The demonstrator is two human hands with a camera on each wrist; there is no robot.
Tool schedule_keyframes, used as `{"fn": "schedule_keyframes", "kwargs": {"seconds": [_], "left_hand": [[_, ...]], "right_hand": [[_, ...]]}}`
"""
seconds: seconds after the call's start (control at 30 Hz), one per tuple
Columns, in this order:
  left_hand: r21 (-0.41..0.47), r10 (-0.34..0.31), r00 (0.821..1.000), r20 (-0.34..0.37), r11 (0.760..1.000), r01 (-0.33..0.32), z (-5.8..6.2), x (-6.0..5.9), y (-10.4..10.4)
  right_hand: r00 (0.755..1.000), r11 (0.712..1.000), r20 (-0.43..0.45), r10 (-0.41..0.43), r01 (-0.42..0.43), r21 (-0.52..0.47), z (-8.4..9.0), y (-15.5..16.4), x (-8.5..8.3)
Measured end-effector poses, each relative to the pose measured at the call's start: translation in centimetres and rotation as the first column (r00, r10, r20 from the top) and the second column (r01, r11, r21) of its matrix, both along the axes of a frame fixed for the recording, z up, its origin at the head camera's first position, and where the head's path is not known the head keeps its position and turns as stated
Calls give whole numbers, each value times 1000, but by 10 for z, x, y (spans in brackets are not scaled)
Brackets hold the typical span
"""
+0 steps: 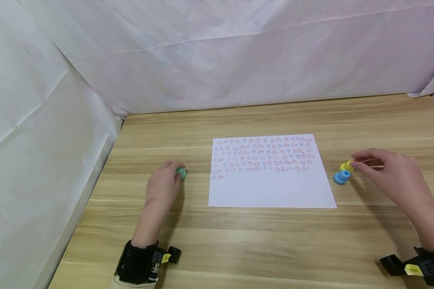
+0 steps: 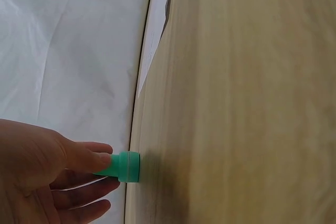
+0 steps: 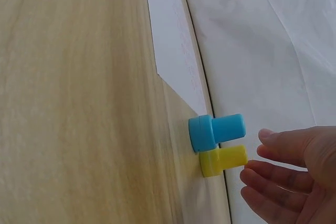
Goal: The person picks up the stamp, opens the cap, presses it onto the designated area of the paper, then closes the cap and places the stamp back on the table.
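In the head view my left hand (image 1: 162, 182) is left of the paper. Its thumb and fingers pinch a green stamp (image 2: 124, 166) by the narrow handle, the wide base close to the table in the left wrist view. Right of the paper, a blue stamp (image 3: 210, 131) and a yellow stamp (image 3: 223, 161) stand upright side by side on the table. My right hand (image 1: 390, 168) is beside them, thumb and fingers apart, with fingertips right by the top of the yellow handle. The white paper (image 1: 267, 190) carries rows of small red and blue stamped prints, with a short row of prints at its left.
The wooden table (image 1: 246, 245) runs back to a white cloth backdrop (image 1: 231, 76), with more white cloth (image 1: 50, 132) along the left side. Each wrist wears a black camera strap (image 1: 137, 263).
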State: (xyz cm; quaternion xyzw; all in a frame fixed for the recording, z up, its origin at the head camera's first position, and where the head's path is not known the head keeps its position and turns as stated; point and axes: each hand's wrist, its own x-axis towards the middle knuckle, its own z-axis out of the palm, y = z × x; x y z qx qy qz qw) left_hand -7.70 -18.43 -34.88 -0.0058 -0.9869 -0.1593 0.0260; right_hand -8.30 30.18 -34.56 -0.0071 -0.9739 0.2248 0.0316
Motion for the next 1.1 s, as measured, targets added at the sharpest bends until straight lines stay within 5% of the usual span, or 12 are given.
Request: {"fn": "schedule_keyframes", "kwargs": {"seconds": [1.1], "left_hand": [[18,7,998,-60,1000,-6,22,9,13]], "right_hand": [[998,1000,-69,9,-10,-18,22,-19,-1]]}}
